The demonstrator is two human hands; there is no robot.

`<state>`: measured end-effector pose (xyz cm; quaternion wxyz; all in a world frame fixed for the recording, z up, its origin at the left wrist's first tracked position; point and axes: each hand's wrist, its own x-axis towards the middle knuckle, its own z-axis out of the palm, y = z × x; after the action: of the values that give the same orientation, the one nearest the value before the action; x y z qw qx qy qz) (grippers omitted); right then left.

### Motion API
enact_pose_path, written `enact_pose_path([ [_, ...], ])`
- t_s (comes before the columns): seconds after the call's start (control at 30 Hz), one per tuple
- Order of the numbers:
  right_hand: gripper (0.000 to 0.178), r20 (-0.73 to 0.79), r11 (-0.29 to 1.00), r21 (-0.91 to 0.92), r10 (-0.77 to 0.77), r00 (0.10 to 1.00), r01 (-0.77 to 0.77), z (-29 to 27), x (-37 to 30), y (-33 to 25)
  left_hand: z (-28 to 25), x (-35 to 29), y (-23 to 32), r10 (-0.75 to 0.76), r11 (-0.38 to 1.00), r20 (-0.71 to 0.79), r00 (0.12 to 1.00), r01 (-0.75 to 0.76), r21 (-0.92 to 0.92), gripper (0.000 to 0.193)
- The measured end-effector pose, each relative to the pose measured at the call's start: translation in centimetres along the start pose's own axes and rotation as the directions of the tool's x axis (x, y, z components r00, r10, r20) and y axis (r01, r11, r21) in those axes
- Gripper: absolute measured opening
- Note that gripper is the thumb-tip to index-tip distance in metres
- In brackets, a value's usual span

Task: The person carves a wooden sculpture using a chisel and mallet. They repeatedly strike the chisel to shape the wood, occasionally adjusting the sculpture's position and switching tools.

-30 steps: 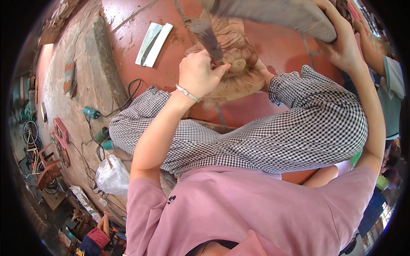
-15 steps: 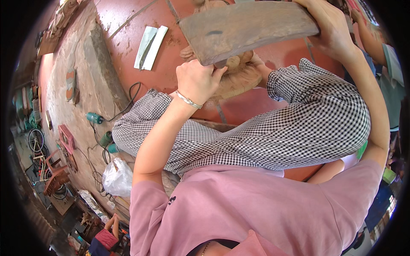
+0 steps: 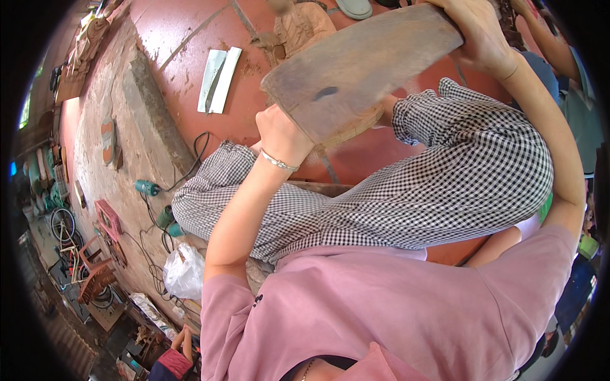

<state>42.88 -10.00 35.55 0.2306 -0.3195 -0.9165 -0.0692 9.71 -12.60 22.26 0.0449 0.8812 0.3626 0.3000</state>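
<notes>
My right hand (image 3: 480, 41) is wrapped round the right end of a thick, worn wooden board (image 3: 372, 66), brown with a dark mark on its broad face. The board slants down to the left. At its lower left end my left hand (image 3: 279, 134) is closed in a fist, its thumb side hidden by the board. What that fist grips cannot be made out. Beneath the board, a pale piece of carved wood (image 3: 356, 129) shows only along its lower edge, between my bent legs.
On the red tiles lie two white strips (image 3: 218, 79). A carved wooden figure (image 3: 304, 26) is beyond the board. To the left, a green power tool (image 3: 147, 187) with cords, a clear plastic bag (image 3: 184, 272) and a large wood slab (image 3: 152, 108). Another person's arm (image 3: 553, 41) is at right.
The board has come down and tilted more, now covering most of the carved wood and my left fingers. The left fist stays in nearly the same place, slightly lower.
</notes>
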Motion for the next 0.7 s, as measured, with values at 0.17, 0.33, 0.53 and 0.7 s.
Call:
enact_pose_path([
  [0.17, 0.04, 0.011, 0.996, -0.068, -0.057, 0.998, 0.058, -0.1, 0.3, -0.1, 0.2, -0.8, -0.1, -0.073, 0.996, 0.1, 0.992, 0.067, 0.061, 0.021],
  [0.33, 0.038, -0.119, 0.994, 0.002, -0.111, 0.987, 0.112, 0.9, -0.8, 0.8, 1.2, -1.0, 0.8, -0.21, 0.946, -0.042, 0.977, 0.192, -0.261, 0.018],
  [0.53, 0.032, -0.115, 0.98, -0.075, -0.191, 0.975, 0.183, 0.5, 0.1, 0.2, 0.6, -1.6, 0.8, -0.043, 0.98, 0.072, 0.996, 0.028, 0.196, 0.019],
  [0.7, 0.027, -0.024, 0.953, -0.234, -0.204, 0.979, 0.193, 0.3, 0.3, -0.6, 0.7, -2.2, 0.7, -0.062, 0.995, 0.081, 0.995, 0.055, 0.082, 0.022],
])
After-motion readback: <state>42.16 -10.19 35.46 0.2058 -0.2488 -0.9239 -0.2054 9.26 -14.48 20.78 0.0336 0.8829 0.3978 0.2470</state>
